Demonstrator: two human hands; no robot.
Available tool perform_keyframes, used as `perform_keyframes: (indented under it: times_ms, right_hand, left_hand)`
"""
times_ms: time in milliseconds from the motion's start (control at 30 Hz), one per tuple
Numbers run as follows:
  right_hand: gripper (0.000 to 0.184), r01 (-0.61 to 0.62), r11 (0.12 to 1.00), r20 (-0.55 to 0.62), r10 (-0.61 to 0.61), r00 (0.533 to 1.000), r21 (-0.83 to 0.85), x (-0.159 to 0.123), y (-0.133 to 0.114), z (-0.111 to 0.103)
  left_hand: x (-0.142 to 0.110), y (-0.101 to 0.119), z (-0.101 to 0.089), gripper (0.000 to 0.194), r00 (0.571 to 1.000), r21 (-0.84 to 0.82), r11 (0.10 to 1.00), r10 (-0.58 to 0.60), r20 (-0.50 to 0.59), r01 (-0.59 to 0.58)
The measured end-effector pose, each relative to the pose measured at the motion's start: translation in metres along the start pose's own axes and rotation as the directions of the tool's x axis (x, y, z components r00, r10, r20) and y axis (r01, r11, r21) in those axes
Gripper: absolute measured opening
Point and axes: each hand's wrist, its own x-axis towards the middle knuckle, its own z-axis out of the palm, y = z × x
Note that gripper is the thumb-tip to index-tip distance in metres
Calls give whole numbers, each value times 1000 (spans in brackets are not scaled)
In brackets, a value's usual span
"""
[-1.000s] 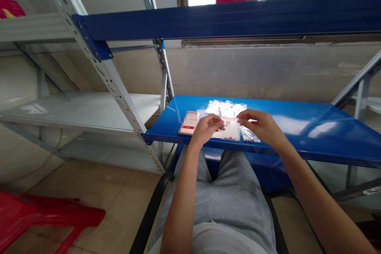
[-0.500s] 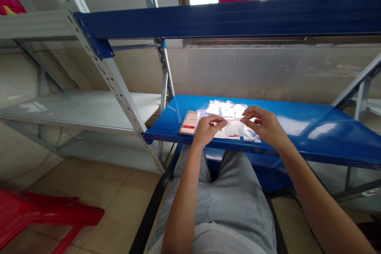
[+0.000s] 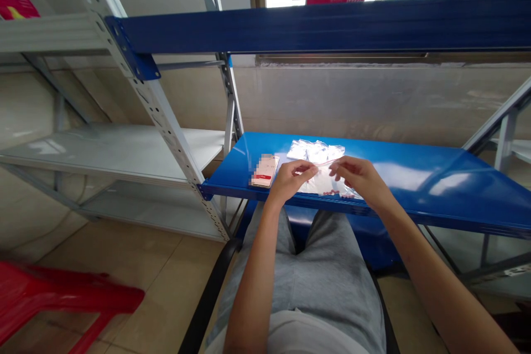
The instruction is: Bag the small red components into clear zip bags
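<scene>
Clear zip-lock bag, small red pieces along its bottom edge, lower part lying on a blue steel shelf. Red-lined top edge pinched between thumb and fingers of left hand and right hand. Just behind, flat clear bags; beside left hand, a card with a blurred label.

Gap below blue crossbeam, steel upright left of blue shelf
</scene>
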Motion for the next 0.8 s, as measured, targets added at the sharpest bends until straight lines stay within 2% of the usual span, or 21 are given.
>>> perform_keyframes:
  times_ms: [100, 333, 500, 700, 800]
  right_hand:
    - [36, -5, 1000, 17, 5, 1000, 7, 0, -2, 1]
    - [32, 18, 1000, 77, -18, 997, 0, -1, -6, 3]
    - [27, 39, 998, 64, -36, 997, -42, -2, -4, 2]
    - [21, 118, 990, 34, -116, 993, -77, -1, 4, -1]
    - [25, 67, 995, 67, -62, 996, -80, -1, 3, -1]
  left_hand:
    - [0, 2, 3, 29, 1000, -8, 1000, 6, 23, -5]
    - [2, 1, 5, 28, 999, 3, 1000, 10, -32, -10]
    - [1, 2, 4, 27, 1000, 30, 999, 25, 4, -25]
    - [1, 4, 7, 26, 999, 92, 996, 9, 46, -13]
    - [1, 3, 9, 24, 999, 97, 995, 17, 39, -21]
